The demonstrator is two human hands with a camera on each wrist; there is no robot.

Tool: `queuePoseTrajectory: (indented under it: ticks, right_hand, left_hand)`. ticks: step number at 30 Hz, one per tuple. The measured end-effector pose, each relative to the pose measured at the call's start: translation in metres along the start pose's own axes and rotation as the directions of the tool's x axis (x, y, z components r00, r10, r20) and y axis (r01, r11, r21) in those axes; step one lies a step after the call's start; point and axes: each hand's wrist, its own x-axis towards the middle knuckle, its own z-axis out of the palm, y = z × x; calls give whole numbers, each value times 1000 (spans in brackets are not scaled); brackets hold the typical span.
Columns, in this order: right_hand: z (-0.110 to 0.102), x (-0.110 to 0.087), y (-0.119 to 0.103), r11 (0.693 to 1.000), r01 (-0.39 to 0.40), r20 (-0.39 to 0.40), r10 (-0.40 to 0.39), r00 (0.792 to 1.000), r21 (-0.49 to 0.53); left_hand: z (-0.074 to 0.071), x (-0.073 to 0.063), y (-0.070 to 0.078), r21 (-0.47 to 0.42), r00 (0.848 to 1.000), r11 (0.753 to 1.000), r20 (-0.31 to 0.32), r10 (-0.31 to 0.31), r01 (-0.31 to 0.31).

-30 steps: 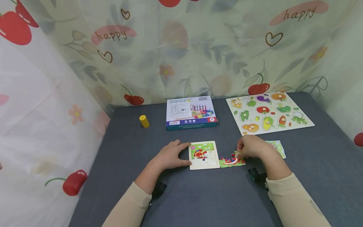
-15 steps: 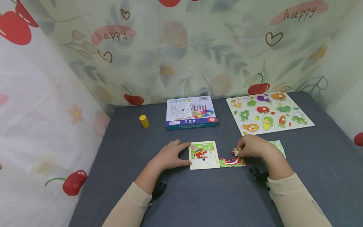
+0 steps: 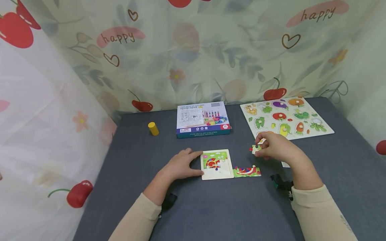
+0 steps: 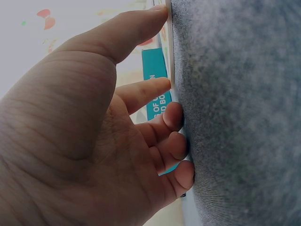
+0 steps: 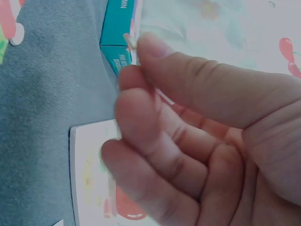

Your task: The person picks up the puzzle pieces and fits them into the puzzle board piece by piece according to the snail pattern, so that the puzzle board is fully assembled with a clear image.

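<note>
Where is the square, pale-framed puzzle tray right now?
In the head view, the tray lies just right of centre on the dark grey tabletop, between the person's left hand and a flat red-and-green puzzle strip.

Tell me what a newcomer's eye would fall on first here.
Probably the bright vegetable board at the table's far right, along with the yellow cylinder alone at the far left. Next, likely the part-filled puzzle tray near the middle, and the small puzzle piece pinched in the right grip.
</note>
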Motion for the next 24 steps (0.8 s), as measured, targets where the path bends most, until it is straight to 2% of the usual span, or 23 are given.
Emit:
queuePoseTrajectory:
  ticks: [5, 8, 13, 19, 24]
  right_hand:
    - [-5, -6, -5, 999, 43, -109, -45, 993, -22]
    - [-7, -9, -11, 996, 78, -192, -86, 978, -51]
    - [-9, -16, -20, 993, 115, -298, -114, 948, -17]
    - [-6, -22, -30, 991, 137, -334, -128, 934, 4]
    - [1, -24, -41, 977, 214, -319, -207, 925, -14]
  left_hand:
    - [1, 0, 0, -4, 1000, 1000, 0, 0, 0]
    - [0, -1, 0, -4, 1000, 1000, -1, 3, -3]
    - [0, 0, -1, 1, 1000, 1000, -4, 8, -8]
    - [0, 0, 0, 3, 1000, 1000, 0, 6, -6]
    - [0, 0, 0, 5, 1000, 1000, 0, 3, -3]
